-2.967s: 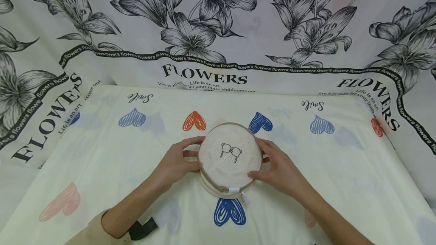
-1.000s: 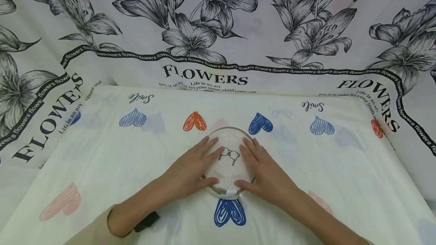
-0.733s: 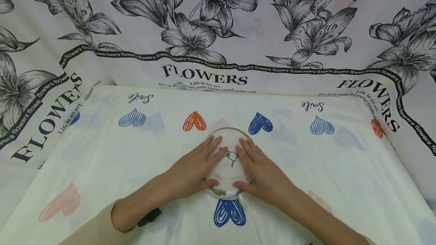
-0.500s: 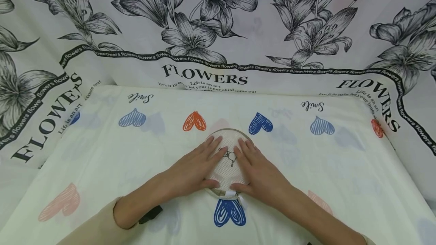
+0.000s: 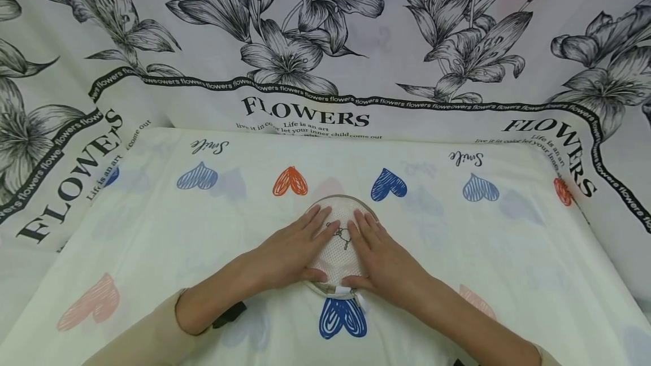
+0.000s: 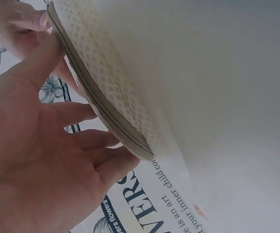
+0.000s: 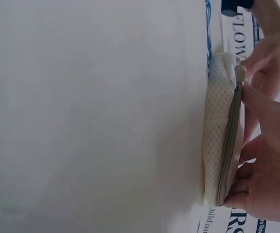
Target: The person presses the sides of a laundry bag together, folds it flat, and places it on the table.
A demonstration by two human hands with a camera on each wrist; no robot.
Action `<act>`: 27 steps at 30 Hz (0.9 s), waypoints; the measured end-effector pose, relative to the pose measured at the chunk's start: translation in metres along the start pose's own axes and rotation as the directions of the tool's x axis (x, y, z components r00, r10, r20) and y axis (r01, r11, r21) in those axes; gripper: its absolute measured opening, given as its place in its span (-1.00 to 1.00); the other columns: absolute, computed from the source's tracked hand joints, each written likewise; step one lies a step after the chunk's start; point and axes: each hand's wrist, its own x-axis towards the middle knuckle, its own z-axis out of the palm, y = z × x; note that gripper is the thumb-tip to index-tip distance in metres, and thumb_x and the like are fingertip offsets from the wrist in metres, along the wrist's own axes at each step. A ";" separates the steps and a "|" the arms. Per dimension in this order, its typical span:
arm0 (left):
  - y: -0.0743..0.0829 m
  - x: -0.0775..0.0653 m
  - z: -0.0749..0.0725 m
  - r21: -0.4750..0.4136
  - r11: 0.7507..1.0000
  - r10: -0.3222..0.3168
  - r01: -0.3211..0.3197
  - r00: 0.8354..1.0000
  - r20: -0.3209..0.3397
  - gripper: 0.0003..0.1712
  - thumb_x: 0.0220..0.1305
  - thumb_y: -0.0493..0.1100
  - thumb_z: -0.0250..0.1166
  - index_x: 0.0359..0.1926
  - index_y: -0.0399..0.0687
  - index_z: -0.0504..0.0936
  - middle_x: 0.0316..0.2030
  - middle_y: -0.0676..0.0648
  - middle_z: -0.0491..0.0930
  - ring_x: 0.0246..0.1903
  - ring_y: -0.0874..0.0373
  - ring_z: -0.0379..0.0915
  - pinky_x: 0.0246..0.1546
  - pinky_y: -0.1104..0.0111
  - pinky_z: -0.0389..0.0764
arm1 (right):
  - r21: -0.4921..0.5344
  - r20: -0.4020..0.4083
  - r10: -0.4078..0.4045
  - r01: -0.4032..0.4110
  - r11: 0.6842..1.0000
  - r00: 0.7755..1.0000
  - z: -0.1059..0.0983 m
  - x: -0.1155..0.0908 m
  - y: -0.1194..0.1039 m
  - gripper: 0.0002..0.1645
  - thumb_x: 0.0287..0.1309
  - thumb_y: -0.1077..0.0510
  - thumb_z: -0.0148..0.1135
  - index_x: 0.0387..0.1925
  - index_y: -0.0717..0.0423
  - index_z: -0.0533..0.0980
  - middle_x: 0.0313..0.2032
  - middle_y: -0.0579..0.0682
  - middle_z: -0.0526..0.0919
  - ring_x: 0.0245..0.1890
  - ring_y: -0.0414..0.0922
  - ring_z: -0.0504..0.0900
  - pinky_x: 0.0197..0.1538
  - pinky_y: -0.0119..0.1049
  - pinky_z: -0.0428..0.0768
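Note:
A round, white mesh laundry bag (image 5: 338, 261) with a small black line drawing on its lid sits on the cloth before me. My left hand (image 5: 290, 250) rests on the left part of the lid, its fingers mostly straight and spread. On the right part lies my right hand (image 5: 389, 256), fingers extended, thumb near the front edge. Together they cover both sides of the bag and some of the drawing. In the left wrist view a beige zipper (image 6: 94, 99) runs around the bag's side. The right wrist view shows the zipper pull (image 7: 240, 73) by the right thumb.
A white tablecloth (image 5: 152, 230) printed with hearts covers the table. Behind it and to both sides hangs a white curtain (image 5: 386, 61) with black flowers and lettering. A black wrist strap (image 5: 230, 315) shows under the left forearm.
Three seconds ago both hands gripped the bag by its sides; now they lie on its lid. The lid has sunk slightly, and the right hand has edged inward over the last second.

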 end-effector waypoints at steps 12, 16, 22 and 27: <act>0.004 0.005 0.001 -0.026 0.998 -0.047 0.049 0.998 0.050 0.14 0.08 0.20 0.47 0.51 -0.23 0.14 0.52 -0.32 -0.05 0.51 -0.23 -0.22 0.29 0.11 0.39 | -0.002 0.046 0.019 -0.019 1.000 0.999 0.003 0.003 -0.002 0.19 0.15 -0.40 0.24 0.49 0.32 0.09 0.50 0.31 0.00 0.50 0.24 -0.03 0.46 0.03 0.11; 0.005 0.006 0.000 -0.031 0.998 -0.059 0.061 0.996 0.067 0.13 0.07 0.18 0.48 0.50 -0.24 0.16 0.52 -0.33 -0.04 0.51 -0.23 -0.21 0.30 0.10 0.36 | 0.014 0.057 0.024 -0.025 1.000 0.998 0.004 0.005 -0.002 0.17 0.17 -0.37 0.25 0.49 0.33 0.09 0.50 0.32 -0.01 0.50 0.24 -0.04 0.46 0.04 0.11; 0.006 0.008 -0.001 -0.029 0.997 -0.069 0.072 0.995 0.073 0.14 0.05 0.17 0.51 0.49 -0.24 0.18 0.51 -0.33 -0.01 0.50 -0.24 -0.18 0.28 0.08 0.38 | -0.014 0.060 0.025 -0.025 1.000 0.998 0.005 0.007 -0.002 0.17 0.16 -0.38 0.24 0.48 0.34 0.10 0.49 0.34 0.01 0.50 0.25 -0.02 0.46 0.03 0.11; 0.008 0.008 -0.002 -0.037 0.996 -0.082 0.085 0.994 0.073 0.15 0.03 0.17 0.52 0.50 -0.21 0.17 0.51 -0.31 -0.01 0.51 -0.22 -0.19 0.28 0.07 0.38 | -0.013 0.061 0.037 -0.036 0.999 0.997 0.004 0.007 -0.003 0.20 0.14 -0.39 0.26 0.48 0.35 0.10 0.49 0.35 0.02 0.50 0.26 -0.02 0.47 0.03 0.12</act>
